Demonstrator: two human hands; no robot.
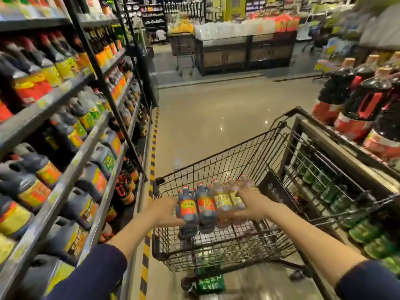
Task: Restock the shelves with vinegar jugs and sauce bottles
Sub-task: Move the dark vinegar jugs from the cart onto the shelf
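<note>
A black wire shopping cart stands in the aisle in front of me. Over its basket I hold a row of bottles between both hands. Two dark bottles with orange labels are on the left side of the row. Pale bottles with yellow labels are on the right side. My left hand presses against the leftmost dark bottle. My right hand wraps the rightmost pale bottle. The shelves on my left carry dark jugs and sauce bottles with orange, yellow and green labels.
A second cart with green bottles stands at my right, beside a display of dark jugs with red handles. A yellow-black striped strip runs along the shelf base. Open floor leads ahead to a display counter.
</note>
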